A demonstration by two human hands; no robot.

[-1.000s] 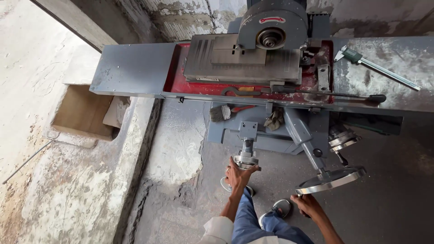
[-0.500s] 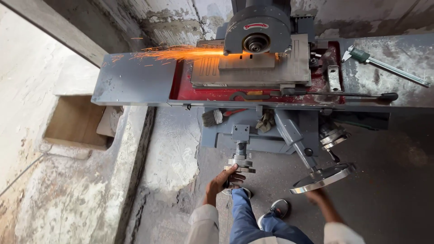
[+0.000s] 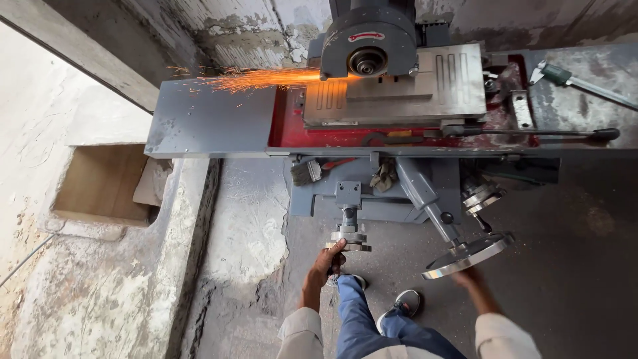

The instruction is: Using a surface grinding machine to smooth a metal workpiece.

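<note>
A grey surface grinder [image 3: 399,179] fills the upper view, its red-edged table [image 3: 372,136] carrying a steel block [image 3: 425,83] under the wheel guard [image 3: 369,40]; sparks [image 3: 259,80] stream toward the table's left end, so grinding is under way and, by my judgement, not finished. At the machine's front right, the large handwheel [image 3: 468,254] sits above the right hand [image 3: 465,278]; whether its fingers grip the rim I cannot tell. Front centre, the left hand [image 3: 325,266] has fingers wrapped on the small handwheel [image 3: 348,240].

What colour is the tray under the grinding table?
Red, with grey dust on it. The tray shows best in the head view, below the grey table.
</note>
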